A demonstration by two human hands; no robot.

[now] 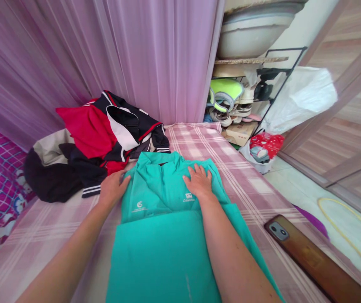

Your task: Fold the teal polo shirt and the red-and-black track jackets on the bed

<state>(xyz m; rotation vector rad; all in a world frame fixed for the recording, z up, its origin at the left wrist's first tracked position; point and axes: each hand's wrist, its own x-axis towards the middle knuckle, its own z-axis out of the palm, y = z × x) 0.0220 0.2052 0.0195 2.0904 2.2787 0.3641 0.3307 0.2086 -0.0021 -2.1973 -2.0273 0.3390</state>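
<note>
A teal jacket [161,248] lies flat on the bed, its collar pointing away from me and its lower part folded up over the chest below two small white logos. My right hand [199,181] rests on the upper right of the jacket with fingers spread. At the jacket's upper left edge is my left hand [113,186], its thumb stretched over the cloth and its other fingers along the side, partly out of sight. Just beyond the left hand sits a heap of dark, red and white clothes [95,130].
A pink checked sheet [243,185] covers the bed. On the right lies a brown-cased phone [313,256]. A purple curtain [155,59] hangs behind. Past the bed's right edge stand a shoe rack [272,101], a red and white bag [264,149] and a wooden wardrobe [351,109].
</note>
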